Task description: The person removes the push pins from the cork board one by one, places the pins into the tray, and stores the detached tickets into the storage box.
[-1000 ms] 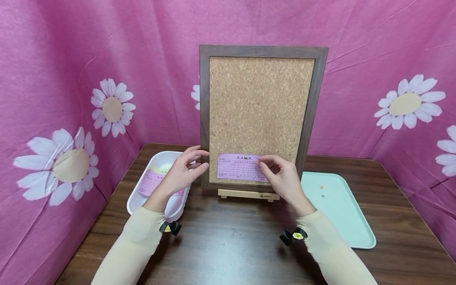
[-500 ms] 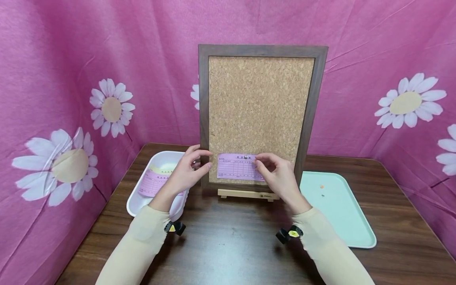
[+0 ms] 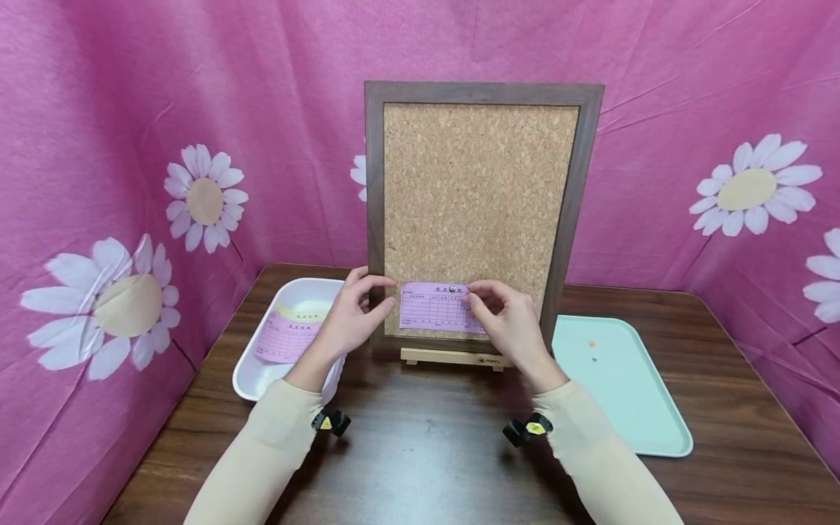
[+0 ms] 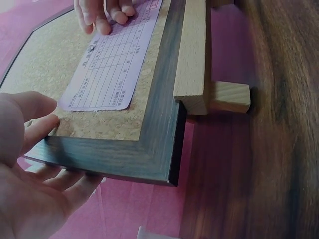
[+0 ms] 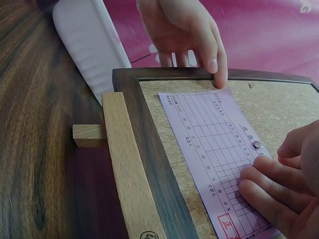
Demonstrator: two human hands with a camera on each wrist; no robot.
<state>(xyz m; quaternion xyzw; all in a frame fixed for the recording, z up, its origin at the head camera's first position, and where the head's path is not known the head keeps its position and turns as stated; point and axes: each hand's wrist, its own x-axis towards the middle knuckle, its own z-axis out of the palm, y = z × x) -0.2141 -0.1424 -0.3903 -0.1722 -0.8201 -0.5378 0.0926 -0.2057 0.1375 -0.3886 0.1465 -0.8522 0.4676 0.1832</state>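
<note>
In the head view, a pink printed receipt slip (image 3: pixel 433 310) lies flat against the lower part of a framed corkboard (image 3: pixel 479 189), a silver pushpin (image 3: pixel 453 289) at its top edge. My right hand (image 3: pixel 515 328) rests its fingertips on the slip's right part, beside the pin; in the right wrist view they lie bent on the printed grid. My left hand (image 3: pixel 351 321) is at the board's left edge. In the left wrist view its thumb and index finger are near the slip's corner, its other fingers outside the wooden frame (image 4: pixel 114 159). Whether those touch the back is unclear.
A small wooden easel (image 3: pixel 453 357) supports the board. At left, a white tray (image 3: pixel 246 379) contains pink slips (image 3: pixel 282 343) and a yellow slip (image 3: pixel 298 316). A mint tray (image 3: pixel 639 415) at right bears an orange bit (image 3: pixel 593 343) and a grey bit (image 3: pixel 594 359). Pink curtains surround the table.
My right hand has slid left across the slip toward the pushpin. My left hand has moved slightly right, over the frame toward the slip's left edge. The slip stays in place.
</note>
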